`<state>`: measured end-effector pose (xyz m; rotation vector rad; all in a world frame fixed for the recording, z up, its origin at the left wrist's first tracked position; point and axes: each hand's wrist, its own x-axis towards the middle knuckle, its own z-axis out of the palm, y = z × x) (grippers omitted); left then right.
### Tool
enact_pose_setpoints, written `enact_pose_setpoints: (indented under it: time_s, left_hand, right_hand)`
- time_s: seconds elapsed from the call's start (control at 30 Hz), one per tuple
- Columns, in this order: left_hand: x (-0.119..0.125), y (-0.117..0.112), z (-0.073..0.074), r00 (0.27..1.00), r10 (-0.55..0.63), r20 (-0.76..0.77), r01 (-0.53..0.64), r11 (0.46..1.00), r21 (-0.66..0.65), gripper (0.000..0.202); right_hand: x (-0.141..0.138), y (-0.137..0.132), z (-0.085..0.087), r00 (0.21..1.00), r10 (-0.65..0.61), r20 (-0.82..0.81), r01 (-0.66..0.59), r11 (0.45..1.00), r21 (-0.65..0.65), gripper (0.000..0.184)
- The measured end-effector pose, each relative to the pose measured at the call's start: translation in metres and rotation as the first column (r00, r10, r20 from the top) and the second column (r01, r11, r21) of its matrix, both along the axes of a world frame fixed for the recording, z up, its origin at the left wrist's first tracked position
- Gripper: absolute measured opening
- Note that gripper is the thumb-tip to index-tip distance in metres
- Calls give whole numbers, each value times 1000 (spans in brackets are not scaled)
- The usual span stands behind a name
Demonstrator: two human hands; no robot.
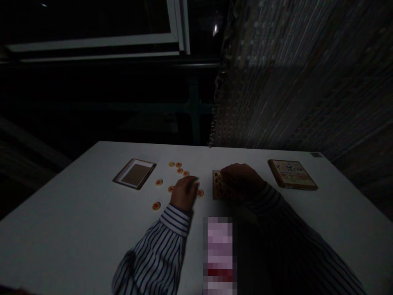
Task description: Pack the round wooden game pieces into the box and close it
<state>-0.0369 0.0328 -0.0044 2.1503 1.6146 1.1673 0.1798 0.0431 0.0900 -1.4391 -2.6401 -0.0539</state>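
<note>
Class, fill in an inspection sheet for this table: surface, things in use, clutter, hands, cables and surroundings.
Surface: white table, dimly lit.
Job's things: round tokens lie loose left of centre; a small board holding more pieces sits beside them.
Clutter: shallow tray at far left; printed box at far right, both apart from the hands.
Hands: left hand rests among the tokens, fingertips down; right hand lies over the board; grip too dark to tell.
Cables: nothing seen.
Surroundings: curtain behind on the right, window frame above, dark room.

2 hands (184, 192) (242, 180) palm-down, striped sleeves, fingers curled
</note>
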Motion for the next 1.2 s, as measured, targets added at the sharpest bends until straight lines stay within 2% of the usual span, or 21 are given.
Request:
enact_pose_setpoints:
  time_s: [0.23,0.43,0.93,1.2]
  left_hand:
    - [-3,1,-10,999,-33,-26,33,999,0,21]
    - [-4,1,-11,996,-69,-62,68,998,-11,21]
    - [-4,4,-13,991,-46,-126,46,999,0,22]
    - [-5,4,-14,990,-43,-135,43,999,0,22]
  right_hand:
    - [5,0,-4,1000,-1,25,1,1000,-13,23]
    - [5,2,-8,1000,3,-2,-3,1000,-11,25]
    - [5,0,-8,999,-7,32,7,1000,-23,28]
    - [8,3,-12,1000,-7,-13,7,1000,-13,27]
